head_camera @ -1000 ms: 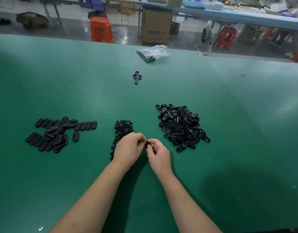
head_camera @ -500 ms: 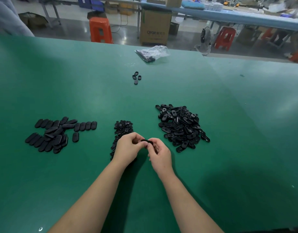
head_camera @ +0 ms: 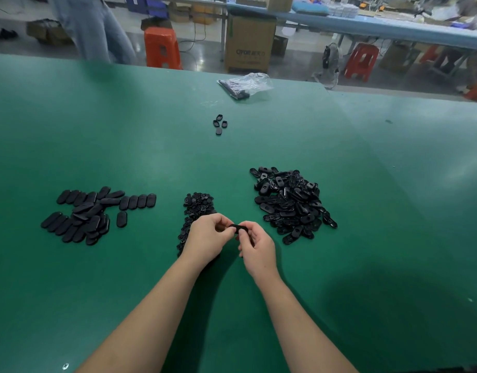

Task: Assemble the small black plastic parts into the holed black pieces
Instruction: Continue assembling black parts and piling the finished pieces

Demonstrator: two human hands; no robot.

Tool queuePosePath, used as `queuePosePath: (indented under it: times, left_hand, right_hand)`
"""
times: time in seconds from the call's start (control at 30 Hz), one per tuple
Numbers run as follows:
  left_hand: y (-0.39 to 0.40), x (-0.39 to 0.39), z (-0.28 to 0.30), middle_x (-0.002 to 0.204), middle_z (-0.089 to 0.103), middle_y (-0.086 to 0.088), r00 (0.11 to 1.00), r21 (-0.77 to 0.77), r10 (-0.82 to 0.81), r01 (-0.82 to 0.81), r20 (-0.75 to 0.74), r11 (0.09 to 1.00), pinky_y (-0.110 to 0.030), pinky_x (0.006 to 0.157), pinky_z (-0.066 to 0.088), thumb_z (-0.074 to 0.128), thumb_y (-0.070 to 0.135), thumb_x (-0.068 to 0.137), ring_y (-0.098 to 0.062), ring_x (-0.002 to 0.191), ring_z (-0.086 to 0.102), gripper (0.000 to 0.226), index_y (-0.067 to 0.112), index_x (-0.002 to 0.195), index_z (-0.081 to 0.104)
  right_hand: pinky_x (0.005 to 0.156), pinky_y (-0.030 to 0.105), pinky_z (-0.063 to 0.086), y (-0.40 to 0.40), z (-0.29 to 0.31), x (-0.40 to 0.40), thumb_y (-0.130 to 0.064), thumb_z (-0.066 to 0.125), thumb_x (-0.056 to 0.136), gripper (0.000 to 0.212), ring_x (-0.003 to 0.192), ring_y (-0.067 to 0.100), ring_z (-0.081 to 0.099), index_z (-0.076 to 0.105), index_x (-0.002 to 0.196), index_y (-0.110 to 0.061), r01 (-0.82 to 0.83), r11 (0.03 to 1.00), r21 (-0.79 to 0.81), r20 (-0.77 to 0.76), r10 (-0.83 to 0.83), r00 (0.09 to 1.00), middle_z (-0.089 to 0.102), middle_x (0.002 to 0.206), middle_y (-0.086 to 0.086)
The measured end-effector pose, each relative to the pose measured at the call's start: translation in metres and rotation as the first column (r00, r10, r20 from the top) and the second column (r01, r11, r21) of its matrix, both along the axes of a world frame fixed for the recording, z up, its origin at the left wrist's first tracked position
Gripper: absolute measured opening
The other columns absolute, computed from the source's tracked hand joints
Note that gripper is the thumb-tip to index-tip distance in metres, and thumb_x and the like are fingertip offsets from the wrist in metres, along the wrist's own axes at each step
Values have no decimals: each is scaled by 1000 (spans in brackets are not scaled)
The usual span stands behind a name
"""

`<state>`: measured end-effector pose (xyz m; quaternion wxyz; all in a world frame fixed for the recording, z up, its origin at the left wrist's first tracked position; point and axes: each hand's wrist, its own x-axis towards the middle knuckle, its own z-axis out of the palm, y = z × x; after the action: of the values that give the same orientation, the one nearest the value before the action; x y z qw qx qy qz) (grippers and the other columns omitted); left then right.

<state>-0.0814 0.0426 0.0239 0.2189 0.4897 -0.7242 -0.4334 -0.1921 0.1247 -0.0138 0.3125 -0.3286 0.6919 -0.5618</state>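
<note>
My left hand (head_camera: 207, 238) and my right hand (head_camera: 256, 247) meet above the green table (head_camera: 366, 238) and pinch one black oval piece (head_camera: 236, 228) between their fingertips. Most of that piece is hidden by my fingers. A heap of holed black pieces (head_camera: 291, 203) lies just right of my hands. A narrow heap of small black parts (head_camera: 195, 208) sits behind my left hand, partly covered by it. Closed black oval pieces (head_camera: 92, 214) lie in rows and a pile at the left.
Several loose black pieces (head_camera: 220, 124) lie further back at the table's middle. A clear plastic bag with dark parts (head_camera: 245, 84) rests near the far edge. Beyond the table a person's legs (head_camera: 94, 30), orange stools (head_camera: 162, 48) and a cardboard box (head_camera: 249, 41) stand.
The black piece has turned flatter between my fingertips, and my hands have shifted slightly. A person has walked into view behind the far left of the table.
</note>
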Motion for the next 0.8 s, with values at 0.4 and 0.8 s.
queuePosePath:
  times: [0.4,0.8]
  left_hand:
    - [0,-4,3,75,69,10,995,-34,-18,22,101,999,-19,60,44,74,24,84,-6,71,62,11,26,76,67]
    - [5,-6,8,74,67,6,994,-75,-30,38,106,996,-33,60,56,71,22,86,-9,56,58,9,19,80,66]
  right_hand:
    - [64,37,52,2,1,0,-12,58,100,27,64,7,59,67,92,-37,-15,1000,26,-53,16,998,73,81,-7]
    - [71,37,55,1,3,0,-15,61,99,24,69,5,61,67,92,-37,-8,999,33,-64,10,998,73,84,-8]
